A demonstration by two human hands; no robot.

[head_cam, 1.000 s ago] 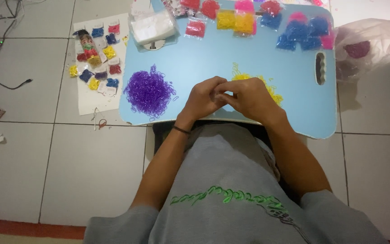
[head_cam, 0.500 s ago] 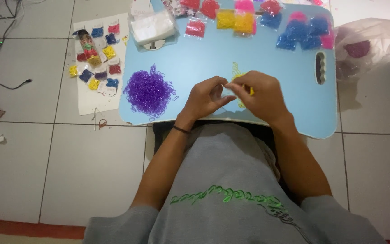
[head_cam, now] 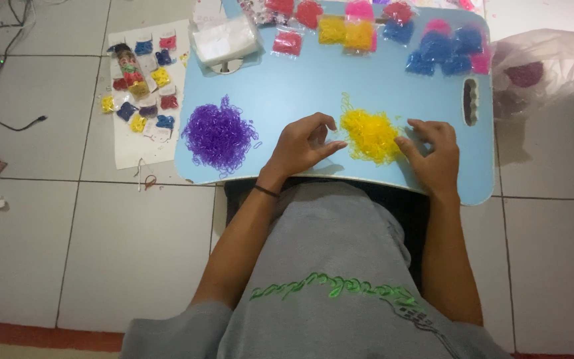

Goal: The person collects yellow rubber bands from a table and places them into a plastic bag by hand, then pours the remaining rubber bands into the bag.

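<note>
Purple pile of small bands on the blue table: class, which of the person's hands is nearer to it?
Left. The left hand lies just right of the purple pile; the right hand lies beyond the yellow pile.

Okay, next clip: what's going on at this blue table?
A person in a grey shirt sits at a light blue lap table, sorting small elastic loops. The right hand rests at the edge of a yellow pile of small rubber loops, fingers touching it. The left hand hovers beside that pile, fingers pinched together; what they hold is too small to tell. A purple pile of loops lies to the left, untouched.
</note>
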